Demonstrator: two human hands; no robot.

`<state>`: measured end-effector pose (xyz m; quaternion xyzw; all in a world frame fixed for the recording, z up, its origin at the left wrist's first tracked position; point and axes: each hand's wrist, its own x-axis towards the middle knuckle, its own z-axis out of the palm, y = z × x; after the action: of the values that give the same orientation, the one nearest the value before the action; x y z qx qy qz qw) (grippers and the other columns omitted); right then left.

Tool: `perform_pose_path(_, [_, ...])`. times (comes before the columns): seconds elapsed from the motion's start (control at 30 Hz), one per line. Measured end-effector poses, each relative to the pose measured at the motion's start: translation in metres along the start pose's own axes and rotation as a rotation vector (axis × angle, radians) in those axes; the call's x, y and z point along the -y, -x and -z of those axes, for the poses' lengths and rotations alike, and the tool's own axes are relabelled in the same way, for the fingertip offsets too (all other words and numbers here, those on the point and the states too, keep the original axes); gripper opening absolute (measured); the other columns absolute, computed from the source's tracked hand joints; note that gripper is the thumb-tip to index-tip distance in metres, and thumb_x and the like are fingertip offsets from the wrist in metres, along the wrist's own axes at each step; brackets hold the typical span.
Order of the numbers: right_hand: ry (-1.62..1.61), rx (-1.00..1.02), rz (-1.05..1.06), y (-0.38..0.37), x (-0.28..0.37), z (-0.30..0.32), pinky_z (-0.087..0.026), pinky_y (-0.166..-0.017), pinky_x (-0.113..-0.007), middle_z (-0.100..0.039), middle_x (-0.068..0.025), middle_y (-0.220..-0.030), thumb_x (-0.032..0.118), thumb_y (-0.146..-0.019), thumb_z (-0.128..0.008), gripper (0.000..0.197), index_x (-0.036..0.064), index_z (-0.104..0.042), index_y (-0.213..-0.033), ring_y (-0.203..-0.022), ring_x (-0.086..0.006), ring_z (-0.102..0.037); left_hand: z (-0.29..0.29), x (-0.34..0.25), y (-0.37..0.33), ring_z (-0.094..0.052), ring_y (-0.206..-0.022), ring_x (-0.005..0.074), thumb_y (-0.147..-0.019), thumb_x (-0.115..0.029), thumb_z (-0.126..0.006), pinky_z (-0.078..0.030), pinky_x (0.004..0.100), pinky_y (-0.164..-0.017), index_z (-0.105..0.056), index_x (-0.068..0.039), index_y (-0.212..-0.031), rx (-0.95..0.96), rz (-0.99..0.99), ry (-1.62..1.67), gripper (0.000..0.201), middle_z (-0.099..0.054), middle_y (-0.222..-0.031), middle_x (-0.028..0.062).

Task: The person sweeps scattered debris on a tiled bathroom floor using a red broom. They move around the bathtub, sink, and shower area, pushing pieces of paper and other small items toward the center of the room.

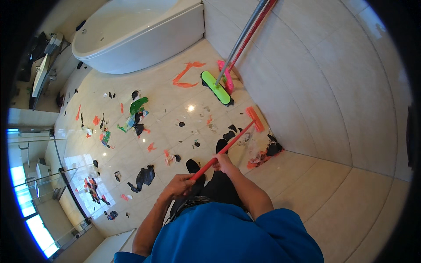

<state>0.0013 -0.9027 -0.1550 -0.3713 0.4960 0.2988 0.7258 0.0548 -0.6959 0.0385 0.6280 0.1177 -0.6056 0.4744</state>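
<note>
My left hand (179,186) is closed round the upper end of a broom's red handle. Farther down the same handle, my right hand (223,164) is wrapped round it too. The broom (237,136) slants away to the right, and its orange-red head (255,119) rests on the tiled floor close to the wall. Beside that head, in the corner, lies a heap of black and red plastic scraps (266,154). A few black scraps (229,133) lie left of the handle, near my dark shoes (193,166).
A green-headed broom (218,89) and a pink brush (226,79) lean against the right wall. Torn plastic, including a black piece (144,177) and a green piece (138,105), litters the floor (166,118). A white bathtub (144,48) stands at the back; glass panels (37,175) are at left.
</note>
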Motion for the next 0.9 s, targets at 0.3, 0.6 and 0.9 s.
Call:
perform_pose_path(0.3, [0.054, -0.043, 0.085, 0.011, 0.012, -0.043, -0.042, -0.036, -0.03, -0.055, -0.0094, -0.06, 0.033, -0.076, -0.056, 0.03, 0.0037, -0.052, -0.071, -0.043, -0.019, -0.053, 0.013, -0.006, 0.013, -0.038, -0.038, 0.0053, -0.084, -0.018, -0.052, -0.026, 0.0193, -0.032, -0.049, -0.011, -0.121, -0.084, 0.054, -0.092, 0.038, -0.048, -0.056, -0.0007])
perform_pose_path(0.6, [0.118, 0.041, -0.104, 0.019, -0.033, -0.038, -0.042, -0.036, -0.031, -0.056, -0.0089, -0.065, 0.033, -0.075, -0.056, 0.029, 0.0039, -0.055, -0.077, -0.044, -0.0191, -0.053, 0.025, 0.032, 0.039, -0.037, -0.038, 0.0047, -0.084, -0.016, -0.054, -0.025, 0.0184, -0.032, -0.05, -0.01, -0.12, -0.033, 0.103, -0.046, 0.037, -0.046, -0.053, -0.0024])
perform_pose_path(0.9, [0.112, -0.124, -0.012, -0.003, 0.031, 0.027, -0.044, -0.041, -0.031, -0.057, -0.0095, -0.062, 0.027, -0.071, -0.059, 0.023, 0.005, -0.055, -0.072, -0.047, -0.0191, -0.055, -0.02, -0.002, -0.038, -0.039, -0.038, 0.0062, -0.084, -0.016, -0.052, -0.028, 0.0197, -0.033, -0.048, -0.01, -0.122, 0.021, -0.01, -0.007, 0.038, -0.048, -0.054, -0.0003])
